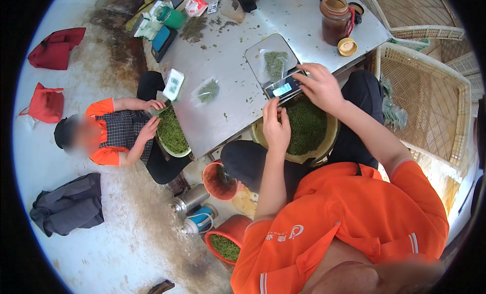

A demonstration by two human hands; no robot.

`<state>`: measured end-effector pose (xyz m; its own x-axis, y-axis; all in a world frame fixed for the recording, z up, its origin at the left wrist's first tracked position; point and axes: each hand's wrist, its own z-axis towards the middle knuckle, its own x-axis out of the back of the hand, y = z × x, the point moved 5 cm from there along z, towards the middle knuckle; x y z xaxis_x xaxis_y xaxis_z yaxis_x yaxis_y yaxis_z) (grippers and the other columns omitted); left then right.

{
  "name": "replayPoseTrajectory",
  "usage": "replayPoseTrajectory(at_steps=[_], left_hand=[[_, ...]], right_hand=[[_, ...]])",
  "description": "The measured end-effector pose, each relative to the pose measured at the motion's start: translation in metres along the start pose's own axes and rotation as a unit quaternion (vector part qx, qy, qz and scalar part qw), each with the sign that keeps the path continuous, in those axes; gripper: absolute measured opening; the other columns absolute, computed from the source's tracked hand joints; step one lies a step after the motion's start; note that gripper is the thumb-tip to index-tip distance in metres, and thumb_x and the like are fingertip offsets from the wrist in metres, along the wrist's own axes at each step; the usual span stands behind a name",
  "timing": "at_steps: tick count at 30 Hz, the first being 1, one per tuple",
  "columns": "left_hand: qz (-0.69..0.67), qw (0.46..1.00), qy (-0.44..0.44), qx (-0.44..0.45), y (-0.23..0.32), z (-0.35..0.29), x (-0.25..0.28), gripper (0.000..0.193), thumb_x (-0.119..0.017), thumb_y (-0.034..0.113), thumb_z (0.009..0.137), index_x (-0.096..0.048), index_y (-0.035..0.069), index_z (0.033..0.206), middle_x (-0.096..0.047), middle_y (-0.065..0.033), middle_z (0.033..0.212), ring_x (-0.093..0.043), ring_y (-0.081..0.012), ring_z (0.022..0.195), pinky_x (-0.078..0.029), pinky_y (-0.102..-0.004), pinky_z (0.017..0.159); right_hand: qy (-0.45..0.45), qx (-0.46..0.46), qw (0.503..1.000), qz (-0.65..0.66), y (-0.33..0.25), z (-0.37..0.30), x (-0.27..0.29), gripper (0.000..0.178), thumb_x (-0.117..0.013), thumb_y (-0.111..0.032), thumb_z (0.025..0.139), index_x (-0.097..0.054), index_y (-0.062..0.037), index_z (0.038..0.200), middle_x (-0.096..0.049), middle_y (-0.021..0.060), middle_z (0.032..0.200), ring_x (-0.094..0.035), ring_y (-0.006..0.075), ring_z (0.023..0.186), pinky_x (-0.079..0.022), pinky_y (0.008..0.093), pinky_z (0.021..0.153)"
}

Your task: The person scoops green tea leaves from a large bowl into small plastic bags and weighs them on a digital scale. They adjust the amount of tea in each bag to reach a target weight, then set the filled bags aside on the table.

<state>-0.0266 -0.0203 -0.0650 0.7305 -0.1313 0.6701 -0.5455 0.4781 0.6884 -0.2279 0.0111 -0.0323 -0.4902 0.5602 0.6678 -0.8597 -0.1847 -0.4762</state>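
A clear plastic bag of green tea leaves (pixel 275 64) lies on a flat weighing scale (pixel 254 58) with a lit display (pixel 282 89). My right hand (pixel 320 89) reaches over the scale's near right corner, thumb and fingers closed at the bag's near end; the exact grip is partly hidden. Just below the display, my left hand (pixel 277 126) points upward with fingers stretched and thumb apart, its fingertips at the scale's near edge. Under both hands, a wide basin (pixel 331 134) full of green leaves sits between my knees. Another small bag of leaves (pixel 208 91) lies left on the table.
Across the metal table's (pixel 202 134) left corner, a co-worker (pixel 121 129) handles a small bag over a bowl of leaves (pixel 172 132). A brown jar (pixel 335 21) stands back right, near wicker baskets (pixel 425 94). Red buckets (pixel 221 180) and thermos flasks (pixel 200 220) stand on the floor.
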Motion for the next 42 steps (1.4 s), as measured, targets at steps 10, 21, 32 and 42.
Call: replayPoseTrajectory(at_steps=[10,21,32,42], left_hand=[[0.179,0.98,-0.053,-0.066,0.033,0.066,0.029,0.046,-0.063,0.004,0.094,-0.061,0.005,0.14,-0.064,-0.0127,0.142,-0.062,-0.0372,0.124,-0.049,-0.044,0.107],[0.287,0.94,-0.161,-0.084,0.057,0.059,0.043,0.036,-0.059,0.01,0.096,-0.068,0.007,0.131,-0.069,-0.0078,0.133,-0.056,-0.0405,0.133,-0.03,-0.0697,0.117],[0.0,0.998,0.06,0.034,-0.07,0.107,0.13,0.044,-0.069,0.017,0.097,-0.066,0.012,0.141,-0.066,-0.0253,0.136,-0.06,-0.0394,0.132,-0.045,-0.0426,0.113],[-0.006,0.986,0.022,0.166,-0.244,0.166,0.188,0.064,-0.073,0.009,0.097,-0.049,0.003,0.156,-0.06,-0.0184,0.148,-0.067,-0.0242,0.121,-0.05,-0.0343,0.104]], right_hand=[[-0.069,-0.178,0.896,0.402,-0.027,0.008,-0.036,0.02,-0.069,-0.004,0.095,-0.061,-0.0052,0.112,-0.063,0.0174,0.138,-0.067,0.0375,0.117,-0.057,0.0386,0.092],[-0.025,-0.093,0.99,0.103,-0.031,0.012,-0.054,0.05,-0.081,-0.007,0.075,-0.064,-0.0098,0.121,-0.065,0.007,0.114,-0.066,0.0333,0.103,-0.053,0.0434,0.09],[-0.034,0.038,0.999,0.019,-0.037,0.008,-0.041,0.015,-0.08,-0.011,0.075,-0.073,-0.0106,0.089,-0.065,0.0006,0.101,-0.061,0.0234,0.102,-0.048,0.0388,0.088],[-0.023,-0.022,0.991,0.131,-0.04,0.006,-0.029,0.02,-0.077,0.003,0.068,-0.061,-0.0078,0.074,-0.066,0.0044,0.082,-0.066,0.0275,0.085,-0.051,0.0384,0.083]])
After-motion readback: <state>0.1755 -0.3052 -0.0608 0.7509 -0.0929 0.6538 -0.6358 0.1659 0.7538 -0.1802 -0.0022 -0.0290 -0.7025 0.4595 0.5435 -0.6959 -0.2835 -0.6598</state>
